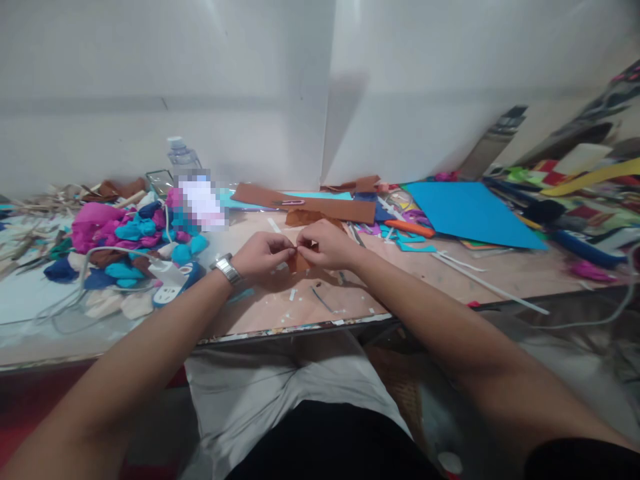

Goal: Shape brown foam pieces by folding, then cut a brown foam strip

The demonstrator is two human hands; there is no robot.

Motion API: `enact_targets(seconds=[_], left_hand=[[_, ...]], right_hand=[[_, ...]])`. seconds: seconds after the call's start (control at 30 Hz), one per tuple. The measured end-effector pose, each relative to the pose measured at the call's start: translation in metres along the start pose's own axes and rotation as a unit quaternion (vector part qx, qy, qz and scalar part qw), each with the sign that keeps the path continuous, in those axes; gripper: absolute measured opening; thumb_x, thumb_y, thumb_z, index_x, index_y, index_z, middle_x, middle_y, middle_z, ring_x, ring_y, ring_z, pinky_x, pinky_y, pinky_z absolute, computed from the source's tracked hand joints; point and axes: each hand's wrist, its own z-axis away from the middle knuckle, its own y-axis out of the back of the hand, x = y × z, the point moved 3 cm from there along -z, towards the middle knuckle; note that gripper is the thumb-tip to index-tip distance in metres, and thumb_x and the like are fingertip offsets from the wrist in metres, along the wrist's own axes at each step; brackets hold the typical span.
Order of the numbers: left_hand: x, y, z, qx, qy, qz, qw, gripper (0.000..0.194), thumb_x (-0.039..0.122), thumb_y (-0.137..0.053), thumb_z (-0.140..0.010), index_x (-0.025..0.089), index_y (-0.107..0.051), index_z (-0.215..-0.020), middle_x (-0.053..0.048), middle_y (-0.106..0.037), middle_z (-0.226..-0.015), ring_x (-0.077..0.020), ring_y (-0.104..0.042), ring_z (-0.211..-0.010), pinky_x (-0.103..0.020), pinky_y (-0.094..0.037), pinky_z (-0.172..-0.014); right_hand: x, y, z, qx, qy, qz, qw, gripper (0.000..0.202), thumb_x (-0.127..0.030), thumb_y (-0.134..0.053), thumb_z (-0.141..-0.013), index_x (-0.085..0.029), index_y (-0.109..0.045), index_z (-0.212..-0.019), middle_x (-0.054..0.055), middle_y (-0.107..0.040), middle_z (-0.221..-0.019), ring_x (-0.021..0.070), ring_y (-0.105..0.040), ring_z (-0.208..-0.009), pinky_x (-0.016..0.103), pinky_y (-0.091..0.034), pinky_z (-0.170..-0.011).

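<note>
My left hand (263,256) and my right hand (324,247) meet over the middle of the table, fingertips pinched together. Between them they grip a small piece of brown crepe paper (299,262), whose lower part hangs below the fingers. Another crumpled brown piece (303,217) lies just behind my hands. Farther back are long brown strips (330,208) with a pink-handled small cutter or snips (290,203) resting on them. The exact fold at my fingertips is too small to make out.
Left, a heap of coloured crumpled bundles (135,230) surrounds a power strip (173,287) with a cable. Behind it stand a plastic bottle (183,157) and a blurred bright screen (203,203). Right lie an orange cutter (410,229), a blue sheet (480,213) and a white stick (493,283).
</note>
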Motion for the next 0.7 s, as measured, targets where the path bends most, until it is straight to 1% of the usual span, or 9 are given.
enact_targets(seconds=[0.07, 0.17, 0.3, 0.47, 0.6, 0.7], left_hand=[[-0.001, -0.002, 0.000, 0.001, 0.001, 0.008, 1.000, 0.030, 0.040, -0.061, -0.094, 0.014, -0.075, -0.085, -0.005, -0.076, -0.081, -0.0149, -0.067, -0.073, -0.024, -0.048, -0.069], [-0.003, -0.002, -0.001, 0.003, 0.006, 0.034, 0.999, 0.030, 0.041, -0.063, -0.093, 0.014, -0.075, -0.087, -0.006, -0.076, -0.082, -0.0155, -0.068, -0.074, -0.025, -0.049, -0.069], [-0.007, -0.002, -0.002, -0.008, 0.033, 0.071, 0.997, 0.028, 0.041, -0.064, -0.093, 0.014, -0.073, -0.090, -0.008, -0.077, -0.086, -0.0156, -0.069, -0.073, -0.025, -0.050, -0.066], [-0.011, -0.005, -0.003, -0.001, 0.075, 0.129, 0.989, 0.032, 0.045, -0.065, -0.091, 0.014, -0.071, -0.087, -0.008, -0.074, -0.081, -0.0155, -0.068, -0.071, -0.025, -0.053, -0.064], [-0.012, -0.003, -0.004, 0.019, 0.095, 0.175, 0.980, 0.033, 0.046, -0.074, -0.082, 0.014, -0.071, -0.088, -0.005, -0.072, -0.080, -0.0147, -0.067, -0.070, -0.027, -0.055, -0.068], [-0.009, -0.002, -0.004, 0.018, 0.104, 0.201, 0.974, 0.036, 0.049, -0.075, -0.082, 0.013, -0.072, -0.087, -0.006, -0.071, -0.080, -0.0140, -0.066, -0.071, -0.028, -0.055, -0.071]], right_hand=[[-0.001, 0.000, 0.000, 0.002, -0.001, 0.002, 1.000, 0.018, -0.027, -0.059, -0.090, -0.018, -0.068, -0.079, 0.002, -0.069, -0.073, 0.0162, -0.057, -0.068, 0.030, -0.035, -0.074], [-0.001, -0.002, 0.000, 0.015, 0.006, 0.001, 1.000, 0.015, -0.025, -0.059, -0.091, -0.019, -0.070, -0.084, 0.002, -0.071, -0.077, 0.0169, -0.059, -0.073, 0.032, -0.035, -0.082], [0.002, -0.005, 0.000, 0.030, 0.010, -0.009, 0.999, 0.010, -0.023, -0.060, -0.090, -0.019, -0.070, -0.089, 0.001, -0.072, -0.079, 0.0163, -0.060, -0.074, 0.034, -0.034, -0.093], [0.003, -0.005, 0.001, 0.053, 0.021, -0.011, 0.998, 0.011, -0.023, -0.061, -0.089, -0.019, -0.070, -0.093, 0.001, -0.072, -0.080, 0.0179, -0.062, -0.078, 0.036, -0.033, -0.096], [0.000, -0.004, 0.002, 0.057, 0.040, 0.001, 0.998, 0.011, -0.023, -0.060, -0.091, -0.021, -0.071, -0.093, 0.001, -0.072, -0.082, 0.0188, -0.061, -0.080, 0.037, -0.032, -0.097], [-0.002, -0.003, 0.002, 0.057, 0.051, 0.015, 0.997, 0.011, -0.023, -0.059, -0.093, -0.021, -0.071, -0.091, 0.001, -0.071, -0.080, 0.0188, -0.060, -0.080, 0.038, -0.031, -0.097]])
